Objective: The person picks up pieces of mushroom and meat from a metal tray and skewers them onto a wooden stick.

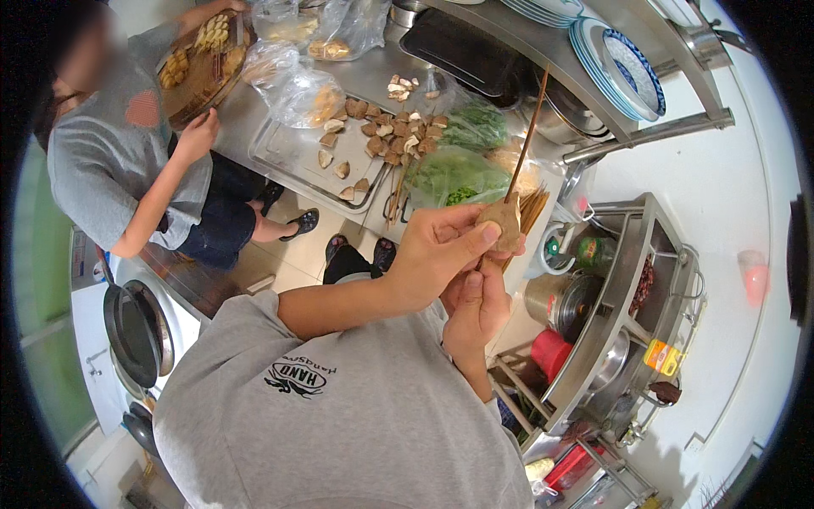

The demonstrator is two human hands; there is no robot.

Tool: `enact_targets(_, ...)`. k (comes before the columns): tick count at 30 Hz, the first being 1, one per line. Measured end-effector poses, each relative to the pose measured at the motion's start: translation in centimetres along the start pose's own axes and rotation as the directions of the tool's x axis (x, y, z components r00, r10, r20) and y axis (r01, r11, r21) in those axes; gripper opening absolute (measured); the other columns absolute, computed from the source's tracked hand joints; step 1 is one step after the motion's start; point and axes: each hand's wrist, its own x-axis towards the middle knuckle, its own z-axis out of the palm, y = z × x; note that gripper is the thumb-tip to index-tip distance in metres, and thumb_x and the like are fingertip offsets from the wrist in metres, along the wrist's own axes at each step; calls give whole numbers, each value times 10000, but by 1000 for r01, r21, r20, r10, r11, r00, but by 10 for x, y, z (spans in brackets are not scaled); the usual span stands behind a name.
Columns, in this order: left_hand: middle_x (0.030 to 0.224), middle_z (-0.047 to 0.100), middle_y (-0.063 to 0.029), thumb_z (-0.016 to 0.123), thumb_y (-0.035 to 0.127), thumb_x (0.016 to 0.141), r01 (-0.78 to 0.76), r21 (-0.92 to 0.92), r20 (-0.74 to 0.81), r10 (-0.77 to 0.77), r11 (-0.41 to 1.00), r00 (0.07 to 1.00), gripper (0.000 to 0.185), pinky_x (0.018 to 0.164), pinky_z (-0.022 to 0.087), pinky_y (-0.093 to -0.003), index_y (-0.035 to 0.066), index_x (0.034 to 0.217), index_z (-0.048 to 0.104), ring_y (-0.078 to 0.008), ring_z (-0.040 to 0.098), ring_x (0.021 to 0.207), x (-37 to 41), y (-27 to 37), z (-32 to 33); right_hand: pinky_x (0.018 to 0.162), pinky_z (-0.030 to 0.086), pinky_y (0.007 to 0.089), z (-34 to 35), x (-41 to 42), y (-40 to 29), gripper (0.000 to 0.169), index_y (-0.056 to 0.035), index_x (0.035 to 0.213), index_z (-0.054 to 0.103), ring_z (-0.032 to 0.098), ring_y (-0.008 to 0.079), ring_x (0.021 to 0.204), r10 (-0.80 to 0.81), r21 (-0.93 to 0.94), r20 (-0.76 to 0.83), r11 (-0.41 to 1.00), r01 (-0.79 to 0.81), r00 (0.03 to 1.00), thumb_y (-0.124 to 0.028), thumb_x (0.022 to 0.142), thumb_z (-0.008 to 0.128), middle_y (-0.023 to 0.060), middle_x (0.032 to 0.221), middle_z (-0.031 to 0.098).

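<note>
Between the fingers and thumb of my left hand (445,251) is a brown mushroom piece (502,224). A thin wooden skewer (529,137) sticks up out of this piece, its long end slanting towards the shelf. Just below, my right hand (474,305) is closed with thumb and fingers pinched under the mushroom, at what seems to be the skewer's lower part, mostly hidden by the fingers. Beyond my hands, cut mushroom pieces (400,137) lie clustered on a metal tray (270,156), some of them on skewers. A bundle of bare skewers (533,207) lies behind the held piece.
Bags of green vegetables (461,175) stand beside the mushrooms. A co-worker (127,146) stands at the left by a wooden board (184,105) with cut food. Stacked plates (617,70) sit on a metal shelf (674,133) at the upper right. A steel rack (610,318) stands at the right.
</note>
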Motion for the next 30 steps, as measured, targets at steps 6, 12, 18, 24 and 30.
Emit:
enact_targets(6, 1144, 699, -148, 557, 231, 1021, -15, 123, -25, 18, 992, 1000, 354, 896, 526, -281, -68, 1204, 611, -144, 662, 1011, -9, -11, -20, 507, 373, 182, 16, 12, -6, 293, 23, 1138, 568, 487, 21, 622, 134, 113, -47, 985, -128, 990, -237, 1069, 451, -27, 776, 563)
enact_targets(12, 1121, 706, -133, 525, 210, 1037, 34, 166, -220, 3, 986, 976, 323, 890, 532, -289, -34, 1239, 589, -141, 666, 1002, -2, -15, -55, 458, 312, 205, 26, 31, 27, 257, -13, 970, 550, 400, 22, 542, 190, -15, 112, 982, -189, 975, -230, 1069, 456, -51, 669, 476)
enact_targets(18, 1116, 702, -142, 501, 263, 1050, 10, 135, -286, 30, 991, 958, 360, 896, 537, -303, -29, 1253, 560, -169, 673, 1009, -2, -21, -74, 455, 314, 230, 33, 37, 45, 232, -12, 992, 567, 390, 39, 501, 241, -42, 213, 971, -237, 947, -200, 1061, 450, -39, 595, 441)
enact_targets(24, 1079, 701, -138, 479, 313, 1055, 67, 173, -295, -13, 983, 955, 383, 898, 541, -322, -25, 1201, 586, -177, 674, 1007, 7, -29, -90, 475, 341, 242, 20, 39, 56, 229, -11, 1057, 622, 415, 49, 497, 287, -45, 218, 958, -284, 933, -161, 1043, 449, -28, 558, 449)
enact_targets(30, 1008, 712, -122, 493, 235, 1030, 315, 478, -462, -71, 820, 884, 298, 811, 550, -339, -5, 1139, 633, -213, 687, 914, 3, -34, -179, 489, 282, 222, -12, 20, 72, 225, -28, 1018, 652, 364, 33, 509, 347, -136, 163, 935, -327, 924, -156, 1029, 468, -57, 571, 404)
